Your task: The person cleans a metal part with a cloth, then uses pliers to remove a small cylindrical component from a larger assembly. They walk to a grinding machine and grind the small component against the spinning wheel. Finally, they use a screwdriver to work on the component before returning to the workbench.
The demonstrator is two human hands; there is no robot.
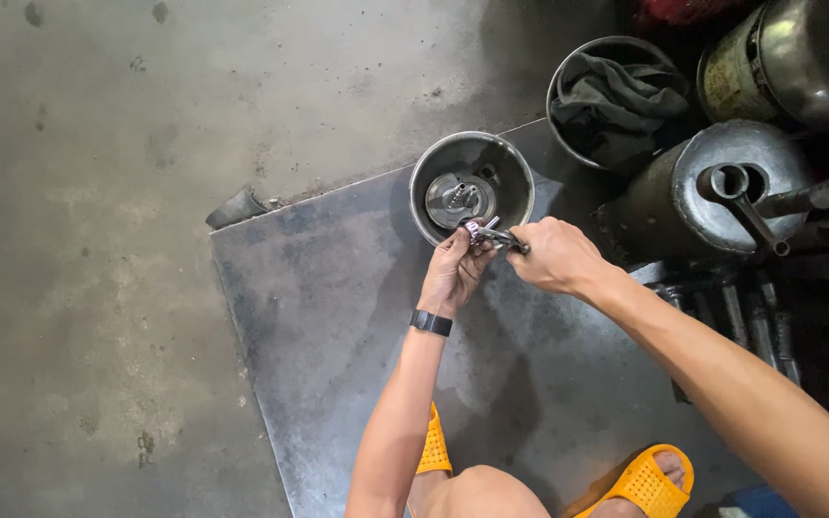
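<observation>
Hiding part (pixel 473 230) — left hand (pixel 453 271)

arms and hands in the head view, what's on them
Both arms are bare, with no sleeves showing and no gloves. The left hand has a dark band around its wrist, flat and rectangular like a watch or fitness tracker. The right hand and its wrist show nothing worn. No rings can be made out at this size.
</observation>
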